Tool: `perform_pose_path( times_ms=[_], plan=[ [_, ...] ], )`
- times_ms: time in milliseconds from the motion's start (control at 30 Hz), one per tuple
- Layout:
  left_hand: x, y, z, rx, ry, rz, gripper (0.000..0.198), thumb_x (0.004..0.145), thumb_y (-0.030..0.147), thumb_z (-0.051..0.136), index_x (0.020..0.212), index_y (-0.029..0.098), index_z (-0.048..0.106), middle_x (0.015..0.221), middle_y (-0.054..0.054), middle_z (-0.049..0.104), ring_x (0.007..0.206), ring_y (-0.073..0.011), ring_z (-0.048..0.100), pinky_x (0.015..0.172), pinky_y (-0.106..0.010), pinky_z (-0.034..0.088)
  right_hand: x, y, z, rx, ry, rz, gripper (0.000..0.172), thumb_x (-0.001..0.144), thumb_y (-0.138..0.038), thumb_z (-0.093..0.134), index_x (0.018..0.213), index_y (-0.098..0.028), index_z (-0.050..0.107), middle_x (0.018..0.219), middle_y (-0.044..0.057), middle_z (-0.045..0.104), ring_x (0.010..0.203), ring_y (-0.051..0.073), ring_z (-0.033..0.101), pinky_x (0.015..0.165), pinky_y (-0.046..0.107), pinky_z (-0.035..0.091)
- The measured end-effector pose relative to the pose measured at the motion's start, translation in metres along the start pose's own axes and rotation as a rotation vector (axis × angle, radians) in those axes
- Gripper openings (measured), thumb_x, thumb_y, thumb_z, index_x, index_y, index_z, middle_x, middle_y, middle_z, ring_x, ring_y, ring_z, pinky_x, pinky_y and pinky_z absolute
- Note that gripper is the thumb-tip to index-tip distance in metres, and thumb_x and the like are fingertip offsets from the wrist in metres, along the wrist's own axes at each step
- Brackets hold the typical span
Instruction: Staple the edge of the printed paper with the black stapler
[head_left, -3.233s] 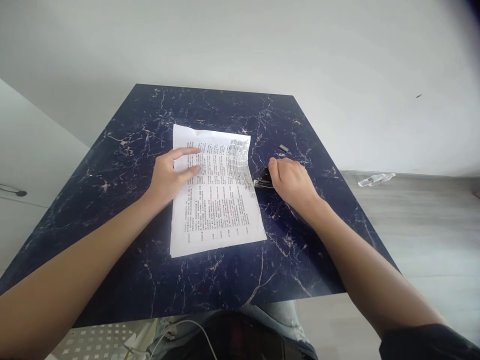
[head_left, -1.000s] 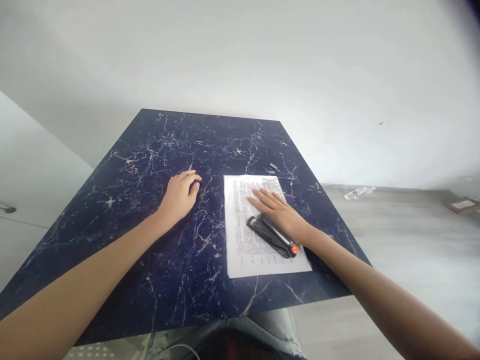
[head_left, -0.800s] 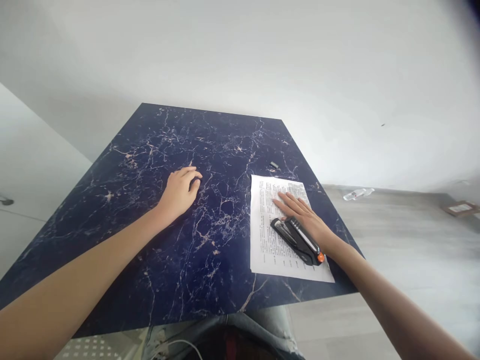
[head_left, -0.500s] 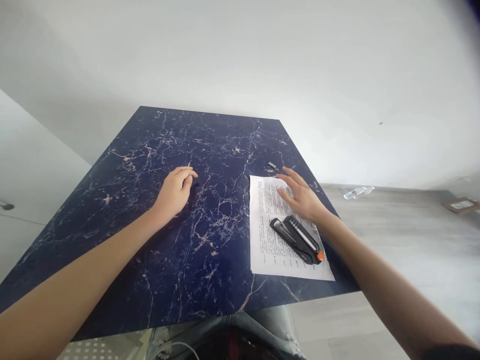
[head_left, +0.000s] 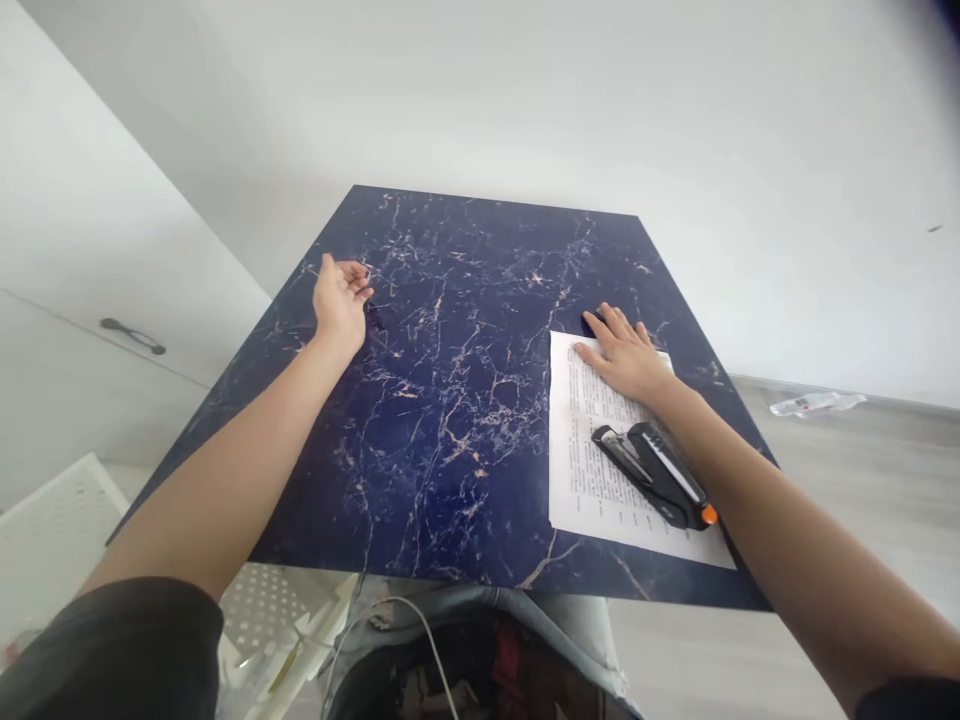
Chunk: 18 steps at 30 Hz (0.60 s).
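Note:
My left hand [head_left: 341, 303] is over the left side of the blue marbled table, palm turned upward. Its fingers are loosely bent and apart, and I see nothing held in them. On the right, my right hand [head_left: 626, 355] is open with fingers spread, resting on the upper part of the printed paper [head_left: 577, 480]. Its fingertips reach over a small dark object [head_left: 589, 322], mostly covered by them. A black stapler [head_left: 660, 478] with an orange end lies on the paper, just below my right wrist.
The dark blue table [head_left: 450, 400] stands against a white wall. A clear plastic package [head_left: 817, 403] lies on the floor to the right. At the left are a white cabinet with a dark handle [head_left: 133, 335] and a white perforated rack [head_left: 262, 605]. A white cable [head_left: 427, 635] crosses my lap.
My left hand has moved up and away and turned palm upward. My right hand has settled flatter, its fingers now over the small dark object. The view has swung left.

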<state>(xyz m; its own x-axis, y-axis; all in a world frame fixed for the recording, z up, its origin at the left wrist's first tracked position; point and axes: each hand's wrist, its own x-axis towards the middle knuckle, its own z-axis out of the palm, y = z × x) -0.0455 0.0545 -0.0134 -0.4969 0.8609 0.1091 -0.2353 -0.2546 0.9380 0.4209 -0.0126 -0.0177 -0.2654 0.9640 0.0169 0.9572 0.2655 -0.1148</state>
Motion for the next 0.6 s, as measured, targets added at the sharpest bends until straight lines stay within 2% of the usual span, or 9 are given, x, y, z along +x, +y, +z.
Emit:
perform_pose_path(
  times_ms=[100, 167, 267, 367, 467, 533, 600],
  plan=[
    [0.017, 0.017, -0.02, -0.264, 0.004, -0.103, 0.061, 0.11, 0.051, 0.03, 0.057, 0.022, 0.029, 0.054, 0.001, 0.033, 0.05, -0.0129, 0.035, 0.052, -0.028, 0.035, 0.017, -0.021, 0.003, 0.014, 0.018, -0.035, 0.087, 0.103, -0.075, 0.021, 0.172, -0.022, 0.015, 0.178, 0.015, 0.015, 0.164, 0.036, 0.012, 0.129, 0.067, 0.015],
    [0.024, 0.033, -0.042, -0.381, -0.033, -0.105, 0.059, 0.112, 0.047, 0.026, 0.059, 0.022, 0.015, 0.053, 0.004, 0.017, 0.046, -0.0126, 0.021, 0.048, -0.03, 0.027, 0.033, -0.041, 0.006, 0.014, 0.017, -0.055, 0.087, 0.103, -0.075, 0.021, 0.171, -0.022, 0.016, 0.179, 0.014, 0.013, 0.165, 0.036, 0.012, 0.129, 0.068, 0.014],
    [0.032, 0.056, -0.077, -0.484, -0.053, -0.021, 0.057, 0.114, 0.042, 0.024, 0.064, 0.021, 0.007, 0.055, 0.005, 0.006, 0.048, -0.0116, 0.012, 0.048, -0.029, 0.021, 0.06, -0.081, 0.01, 0.016, -0.004, -0.071, 0.085, 0.103, -0.074, 0.023, 0.17, -0.022, 0.021, 0.179, 0.014, 0.01, 0.165, 0.037, 0.01, 0.129, 0.068, 0.012],
    [0.038, 0.069, -0.104, -0.522, -0.038, 0.117, 0.062, 0.115, 0.046, 0.031, 0.066, 0.019, 0.007, 0.054, 0.006, 0.003, 0.049, -0.0098, 0.008, 0.049, -0.028, 0.019, 0.085, -0.132, 0.014, 0.041, -0.025, -0.101, 0.082, 0.104, -0.071, 0.026, 0.17, -0.022, 0.024, 0.179, 0.015, 0.01, 0.165, 0.038, 0.009, 0.129, 0.068, 0.01],
    [0.041, 0.071, -0.113, -0.564, -0.014, 0.198, 0.06, 0.116, 0.045, 0.026, 0.066, 0.019, 0.008, 0.056, 0.006, 0.0, 0.047, -0.0084, 0.008, 0.05, -0.027, 0.018, 0.107, -0.186, 0.023, 0.096, -0.015, -0.121, 0.083, 0.104, -0.072, 0.027, 0.169, -0.021, 0.027, 0.179, 0.015, 0.011, 0.164, 0.041, 0.009, 0.126, 0.075, 0.005],
    [0.042, 0.068, -0.11, -0.565, 0.017, 0.17, 0.056, 0.117, 0.041, 0.02, 0.066, 0.019, 0.008, 0.056, 0.005, 0.001, 0.046, -0.0081, 0.01, 0.05, -0.028, 0.018, 0.122, -0.22, 0.032, 0.144, 0.008, -0.103, 0.089, 0.102, -0.073, 0.03, 0.167, -0.013, 0.027, 0.178, 0.02, 0.011, 0.164, 0.045, 0.007, 0.122, 0.081, 0.0],
    [0.043, 0.063, -0.105, -0.51, 0.044, 0.106, 0.056, 0.115, 0.039, 0.024, 0.065, 0.02, 0.009, 0.055, 0.005, 0.005, 0.046, -0.0091, 0.014, 0.049, -0.029, 0.021, 0.136, -0.25, 0.043, 0.204, 0.039, -0.105, 0.096, 0.1, -0.077, 0.03, 0.166, -0.007, 0.027, 0.177, 0.024, 0.012, 0.163, 0.048, 0.006, 0.121, 0.082, -0.005]
  ],
)
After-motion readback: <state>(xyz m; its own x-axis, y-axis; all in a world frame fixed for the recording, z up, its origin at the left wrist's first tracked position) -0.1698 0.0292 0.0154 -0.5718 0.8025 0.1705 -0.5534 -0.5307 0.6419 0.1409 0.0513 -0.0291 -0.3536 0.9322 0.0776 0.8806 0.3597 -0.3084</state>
